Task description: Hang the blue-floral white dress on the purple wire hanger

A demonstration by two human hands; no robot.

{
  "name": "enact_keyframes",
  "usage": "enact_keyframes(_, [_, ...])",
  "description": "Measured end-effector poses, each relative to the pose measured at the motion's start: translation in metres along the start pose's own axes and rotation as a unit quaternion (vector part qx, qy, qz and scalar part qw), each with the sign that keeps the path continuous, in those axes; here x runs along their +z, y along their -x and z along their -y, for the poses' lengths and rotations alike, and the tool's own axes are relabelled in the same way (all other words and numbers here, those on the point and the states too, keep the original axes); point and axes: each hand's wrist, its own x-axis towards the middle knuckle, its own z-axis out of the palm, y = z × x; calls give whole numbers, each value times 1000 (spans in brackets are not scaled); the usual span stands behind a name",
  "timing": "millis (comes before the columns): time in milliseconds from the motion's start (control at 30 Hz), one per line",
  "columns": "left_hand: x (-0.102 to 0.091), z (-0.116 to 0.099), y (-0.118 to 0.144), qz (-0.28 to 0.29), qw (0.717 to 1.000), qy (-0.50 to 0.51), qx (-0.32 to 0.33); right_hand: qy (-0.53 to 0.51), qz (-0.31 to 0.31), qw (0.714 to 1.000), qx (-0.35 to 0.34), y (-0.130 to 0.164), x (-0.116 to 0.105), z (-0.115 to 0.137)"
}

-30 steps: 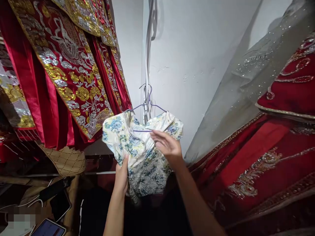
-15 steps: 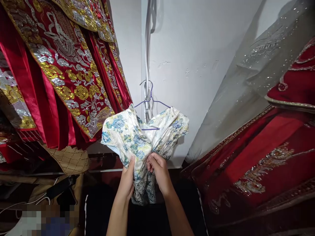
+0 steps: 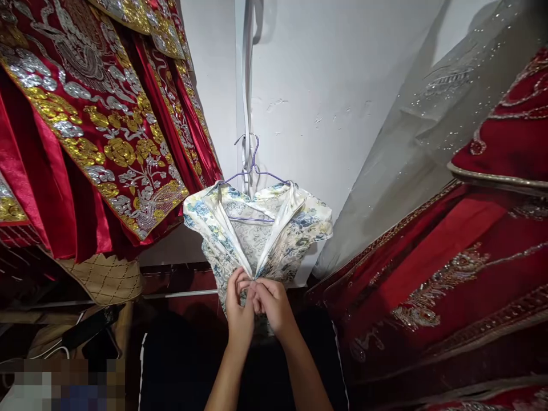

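A white dress with blue and yellow flowers (image 3: 291,234) hangs on a thin purple wire hanger (image 3: 253,167), its neckline spread in a V. At the bottom of that V, my left hand (image 3: 240,302) pinches the edge of the cloth. My right hand (image 3: 272,299) is closed on the front edge right beside it, the fingertips of both hands meeting. Whatever fastening may lie between the fingertips is hidden. Below the hands, the lower part of the dress is mostly covered by my wrists and lost in shadow.
Red garments with gold and silver embroidery (image 3: 120,154) hang close on the left. On the right are a sheer sparkly white fabric (image 3: 385,160) and a beaded red gown (image 3: 428,274). A quilted tan seat (image 3: 98,277) and a black object with a cable (image 3: 92,328) are lower left.
My left hand has moved from the dress's left side to the centre front, up against my right hand. The neckline now lies wider, showing the inside of the back. The view has shifted slightly.
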Motion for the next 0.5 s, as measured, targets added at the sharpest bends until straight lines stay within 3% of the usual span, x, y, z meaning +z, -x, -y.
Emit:
enact_keyframes(167, [-6,1,-2,76,996,-54,2,1,31,999,33,4,0,3])
enact_keyframes(300, [-8,-5,-3,114,987,-108,34,-31,-5,999,41,-2,-5,12])
enact_keyframes(400, [2,-7,-1,120,981,-146,45,-44,-49,998,26,-24,-20,35])
enact_keyframes(500, [15,-2,3,144,976,-153,50,-49,-68,996,-28,-59,-41,75])
